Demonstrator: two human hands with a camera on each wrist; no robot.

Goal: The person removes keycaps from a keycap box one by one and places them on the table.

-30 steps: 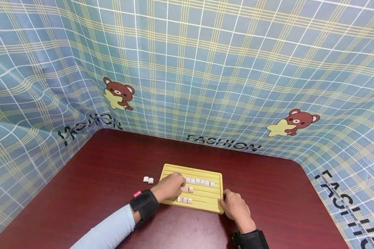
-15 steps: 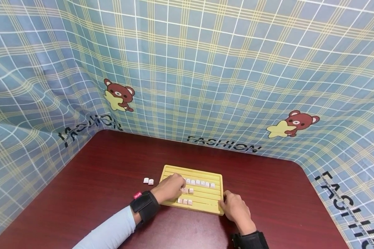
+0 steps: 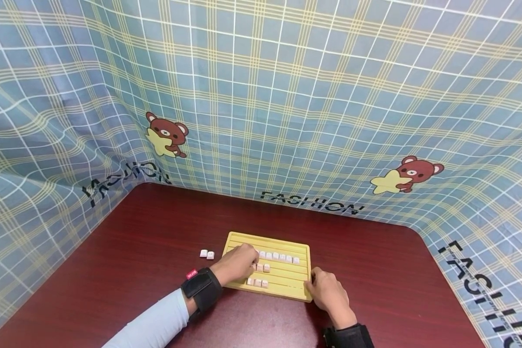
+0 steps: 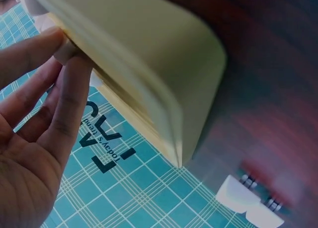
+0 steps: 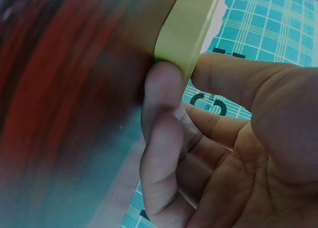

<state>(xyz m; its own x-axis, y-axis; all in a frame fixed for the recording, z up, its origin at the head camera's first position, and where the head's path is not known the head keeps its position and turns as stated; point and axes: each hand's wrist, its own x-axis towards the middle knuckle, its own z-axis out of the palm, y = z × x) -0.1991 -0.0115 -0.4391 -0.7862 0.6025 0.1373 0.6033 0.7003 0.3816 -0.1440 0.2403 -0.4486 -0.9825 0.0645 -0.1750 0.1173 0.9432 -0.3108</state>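
A shallow yellow tray (image 3: 287,278) with ridged rows lies on the table, holding several small white and pale pink keycaps (image 3: 276,255). Over its left part is my left hand (image 3: 238,262); in the left wrist view, thumb and forefinger pinch a keycap (image 4: 65,51) down at a row. That hand hides part of the tray's left side in the head view. My right hand (image 3: 329,291) grips the tray's near right corner, thumb on the rim and fingers against the outer wall (image 5: 181,39).
Two loose white keycaps (image 3: 207,254) lie side by side on the dark red table (image 3: 165,232), left of the tray. A blue plaid cloth (image 3: 261,96) with bears and lettering hangs around the table's back and sides.
Both hands keep their places, the left at the same row and the right on the tray's corner. The head view has shifted very slightly; nothing else visibly differs.
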